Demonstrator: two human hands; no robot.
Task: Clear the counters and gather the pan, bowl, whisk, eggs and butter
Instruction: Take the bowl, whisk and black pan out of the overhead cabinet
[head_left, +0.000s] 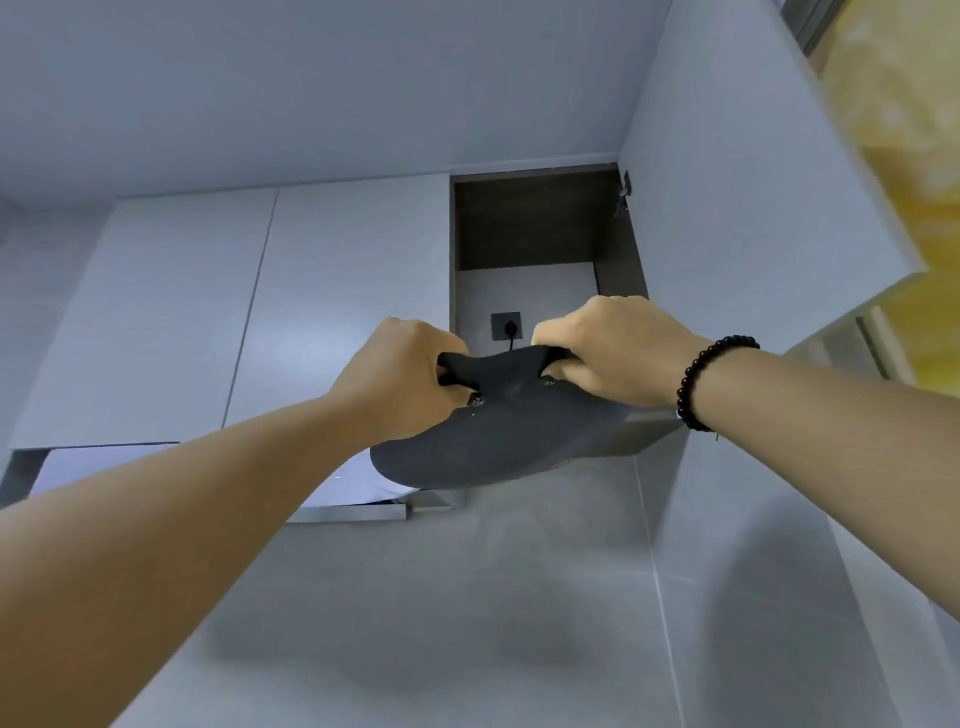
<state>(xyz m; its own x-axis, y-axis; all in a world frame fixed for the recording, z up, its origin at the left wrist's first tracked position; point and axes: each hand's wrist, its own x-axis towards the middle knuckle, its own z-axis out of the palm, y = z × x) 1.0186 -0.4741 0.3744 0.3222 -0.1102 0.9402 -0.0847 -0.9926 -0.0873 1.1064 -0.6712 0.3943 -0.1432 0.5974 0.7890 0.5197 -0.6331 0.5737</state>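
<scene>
A dark pan (498, 441) shows a matt, faintly grainy underside (two metal rivets near its handle). Cupboard doors (208, 312) look smooth and matt; the wall tiles (467, 597) carry a dull sheen.

The pan (498, 441) is held before the open cabinet (524, 234), the closed doors (249, 312) to its left.

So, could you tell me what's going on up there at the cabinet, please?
A person is reaching overhead with both hands at an open upper cabinet. The left hand and right hand each grip the handle end of a dark pan, seen from underneath, held at the cabinet's lower edge. The cabinet door stands swung open on the right. Inside, a wall socket has a cord plugged in.
</scene>
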